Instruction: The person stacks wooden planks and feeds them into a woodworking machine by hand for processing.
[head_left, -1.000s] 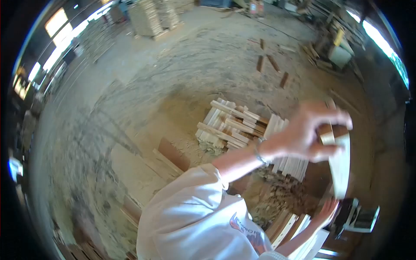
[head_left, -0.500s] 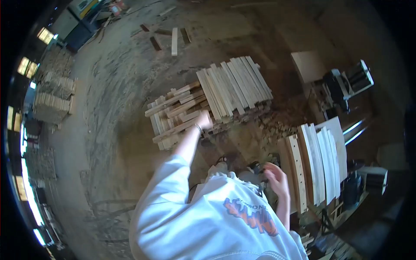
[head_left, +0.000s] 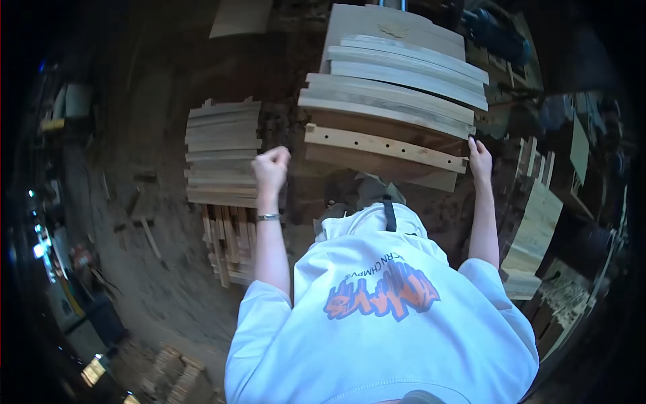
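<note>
My left hand [head_left: 271, 168] is closed in a fist, raised just right of a stack of wooden boards [head_left: 222, 141]; nothing shows in it. My right hand [head_left: 480, 160] is at the right end of a pale wooden strip [head_left: 387, 145] with a row of dark holes. Its fingers are stretched out and apart from the thumb, close to the board ends; whether they touch cannot be made out. Beyond the drilled strip, several planed boards [head_left: 397, 94] lie side by side on the worktable [head_left: 410, 168].
A flat panel [head_left: 397, 27] lies at the worktable's far side, near a dark cylindrical machine part [head_left: 498, 34]. More boards [head_left: 531, 229] are stacked at the right. Loose wood pieces [head_left: 151, 236] lie on the floor at the left.
My view and body have turned right, from the floor stack to the worktable. The left hand has left the stack, still closed. The right hand has moved to the drilled strip's end.
</note>
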Demonstrator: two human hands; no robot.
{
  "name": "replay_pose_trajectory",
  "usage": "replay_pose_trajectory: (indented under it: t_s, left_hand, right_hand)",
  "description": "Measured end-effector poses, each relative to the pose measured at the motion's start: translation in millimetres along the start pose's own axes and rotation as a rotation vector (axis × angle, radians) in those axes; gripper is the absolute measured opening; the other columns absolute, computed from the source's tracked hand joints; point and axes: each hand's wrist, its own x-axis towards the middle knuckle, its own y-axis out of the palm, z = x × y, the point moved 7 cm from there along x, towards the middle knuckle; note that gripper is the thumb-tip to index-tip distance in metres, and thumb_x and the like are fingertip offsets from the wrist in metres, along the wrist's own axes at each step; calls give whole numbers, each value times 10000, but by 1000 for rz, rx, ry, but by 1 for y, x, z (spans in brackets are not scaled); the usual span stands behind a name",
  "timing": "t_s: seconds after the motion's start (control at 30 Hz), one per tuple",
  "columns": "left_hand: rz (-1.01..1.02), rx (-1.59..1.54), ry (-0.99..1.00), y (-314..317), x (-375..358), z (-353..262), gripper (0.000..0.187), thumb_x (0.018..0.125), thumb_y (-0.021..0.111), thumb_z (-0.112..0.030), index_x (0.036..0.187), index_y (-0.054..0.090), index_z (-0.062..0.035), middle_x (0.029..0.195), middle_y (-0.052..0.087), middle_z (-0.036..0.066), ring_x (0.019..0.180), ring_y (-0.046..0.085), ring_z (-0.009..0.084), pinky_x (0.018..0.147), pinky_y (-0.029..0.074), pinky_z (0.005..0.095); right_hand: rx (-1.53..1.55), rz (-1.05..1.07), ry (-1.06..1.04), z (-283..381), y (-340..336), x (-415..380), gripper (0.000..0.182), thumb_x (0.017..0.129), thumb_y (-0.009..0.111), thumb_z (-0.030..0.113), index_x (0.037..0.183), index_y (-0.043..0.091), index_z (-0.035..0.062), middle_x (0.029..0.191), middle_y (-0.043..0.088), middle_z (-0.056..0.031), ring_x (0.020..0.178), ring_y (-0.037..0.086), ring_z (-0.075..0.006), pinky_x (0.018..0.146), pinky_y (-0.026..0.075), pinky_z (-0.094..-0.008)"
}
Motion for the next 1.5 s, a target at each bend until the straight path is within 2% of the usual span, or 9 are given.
replay_pose_trajectory:
  t_s: [0.1,0.3,0.43,0.9,1.03,1.07,1.17,1.23,1.5]
  left_hand:
    - [-95,19,110,5,71,-22,239,857,699,-187,1011,718,-5,829,716,70,773,654,95,727,526,249]
    - [188,-342,-220,73,123,-14,357,892,678,-201,1136,638,56,1060,676,94,933,637,148,834,520,288]
    - [273,-546,-299,89,113,-7,411,889,681,-188,1198,590,67,1116,645,105,999,611,146,890,500,293]
    - [618,-1002,-482,99,85,23,435,917,603,-168,1285,510,45,1170,609,107,1054,579,182,908,450,334]
    - [560,-946,-480,101,112,20,424,928,604,-218,1251,541,50,1195,604,131,1080,578,204,941,454,361]
    - [426,-834,-445,96,123,15,409,929,611,-220,1225,562,57,1188,610,136,1074,584,203,946,463,359]
    - [379,-705,-321,107,153,-9,359,913,644,-205,1143,617,69,1132,641,134,1028,610,195,932,492,345]
    - [342,-678,-314,109,154,-18,312,888,676,-165,1089,646,72,1061,666,117,969,629,175,894,516,323]
    - [384,-712,-376,94,116,10,330,887,675,-142,1129,617,75,1065,660,113,963,626,152,872,511,290]
  right_hand:
    - [70,179,90,10,33,19,557,909,551,483,1118,610,-30,1081,651,-225,1059,608,-336,896,449,-391]
    - [218,176,115,-7,33,26,413,904,639,400,879,678,-10,763,641,-38,770,539,-67,717,429,-222]
    - [660,274,266,-26,28,16,385,935,618,256,1199,596,-25,1055,653,-40,939,609,-104,847,480,-250]
    - [992,580,393,-51,22,-30,355,967,554,198,1254,515,-7,1148,611,-59,1058,588,-135,881,477,-256]
    - [754,500,557,-46,15,14,553,972,512,364,1370,431,-11,1287,561,-109,1219,497,-178,1003,392,-318]
    - [499,444,303,-36,14,43,605,967,498,424,1380,430,-12,1332,534,-117,1264,457,-189,1048,339,-325]
    - [410,507,92,30,29,79,540,952,534,441,1199,592,-35,1124,629,-45,1037,517,-95,943,369,-242]
    - [-73,525,22,31,34,96,497,935,564,443,1093,638,-23,971,634,-6,910,516,-93,840,400,-237]
    - [177,723,141,5,23,49,361,893,661,359,1027,673,24,933,629,30,864,512,-50,785,398,-230]
